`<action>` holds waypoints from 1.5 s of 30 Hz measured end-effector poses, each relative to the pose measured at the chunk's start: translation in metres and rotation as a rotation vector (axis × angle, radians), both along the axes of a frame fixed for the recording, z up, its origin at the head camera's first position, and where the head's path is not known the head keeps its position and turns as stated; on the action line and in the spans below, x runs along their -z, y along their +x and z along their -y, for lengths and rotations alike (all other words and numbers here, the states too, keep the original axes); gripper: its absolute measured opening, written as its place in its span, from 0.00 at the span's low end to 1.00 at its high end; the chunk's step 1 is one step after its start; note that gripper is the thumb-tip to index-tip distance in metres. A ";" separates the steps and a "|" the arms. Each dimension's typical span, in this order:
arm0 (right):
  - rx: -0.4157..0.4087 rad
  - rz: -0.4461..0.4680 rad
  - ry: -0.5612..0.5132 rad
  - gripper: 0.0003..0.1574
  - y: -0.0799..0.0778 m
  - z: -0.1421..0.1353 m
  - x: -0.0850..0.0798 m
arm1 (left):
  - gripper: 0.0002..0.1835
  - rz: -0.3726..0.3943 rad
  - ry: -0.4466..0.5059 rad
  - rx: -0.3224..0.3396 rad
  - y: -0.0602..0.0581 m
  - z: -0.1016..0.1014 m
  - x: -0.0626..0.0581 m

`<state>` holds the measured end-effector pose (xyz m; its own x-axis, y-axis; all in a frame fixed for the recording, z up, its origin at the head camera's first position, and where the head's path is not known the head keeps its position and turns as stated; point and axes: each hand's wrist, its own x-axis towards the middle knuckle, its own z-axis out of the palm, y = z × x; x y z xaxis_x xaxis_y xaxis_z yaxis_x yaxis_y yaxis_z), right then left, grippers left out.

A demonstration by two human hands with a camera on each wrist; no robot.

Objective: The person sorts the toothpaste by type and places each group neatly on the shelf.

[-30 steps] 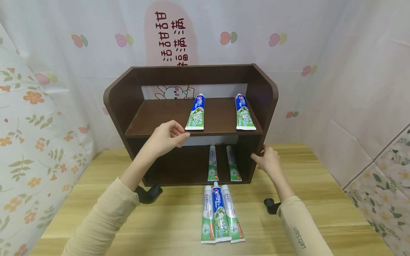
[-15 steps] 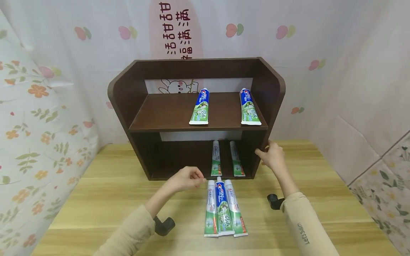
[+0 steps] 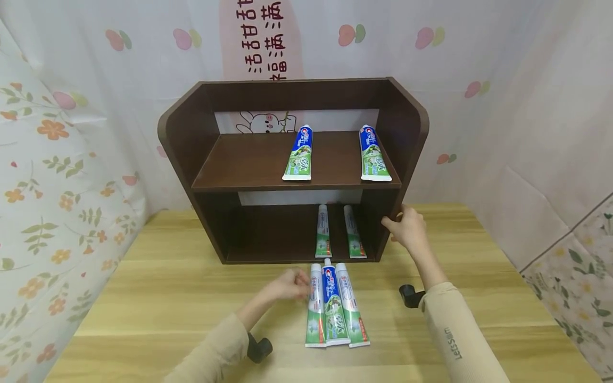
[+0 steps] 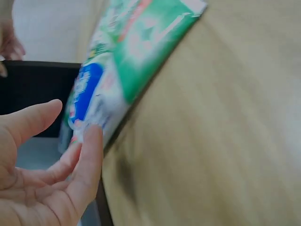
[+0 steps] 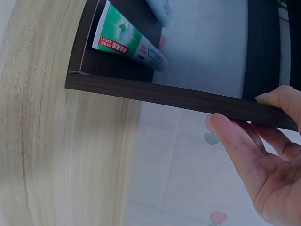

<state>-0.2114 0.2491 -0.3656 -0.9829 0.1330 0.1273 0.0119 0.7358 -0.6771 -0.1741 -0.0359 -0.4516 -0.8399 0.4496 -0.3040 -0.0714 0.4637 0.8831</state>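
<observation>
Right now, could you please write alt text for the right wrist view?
A right hand grips the edge of a dark brown shelf; inside lie two toothpaste tubes, one partly out of frame. A table shows at left.

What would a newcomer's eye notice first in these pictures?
The eye probably falls first on the dark shelf, with two blue-and-green toothpaste tubes on its upper level. Three tubes lie close together on the table before it. The left hand is at these; the right hand grips the shelf's side.
</observation>
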 end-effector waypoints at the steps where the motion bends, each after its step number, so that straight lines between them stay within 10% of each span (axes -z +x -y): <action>1: -0.002 -0.001 0.002 0.19 0.000 0.000 0.000 | 0.15 -0.004 -0.013 -0.006 0.001 -0.001 0.002; 11: -0.012 0.006 -0.007 0.21 -0.002 0.002 0.000 | 0.12 -0.088 -0.156 -0.163 0.016 -0.018 0.022; 32: -0.005 -0.017 -0.030 0.18 0.001 0.000 -0.001 | 0.07 -0.070 -0.177 -0.056 0.016 -0.027 0.019; 45: -0.012 0.012 -0.005 0.20 -0.001 0.001 -0.001 | 0.11 -0.055 -0.084 -0.145 0.013 -0.009 0.027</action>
<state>-0.2121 0.2482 -0.3646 -0.9859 0.1220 0.1148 0.0115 0.7327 -0.6804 -0.1610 -0.0270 -0.4786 -0.9105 0.2979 -0.2867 -0.0950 0.5241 0.8463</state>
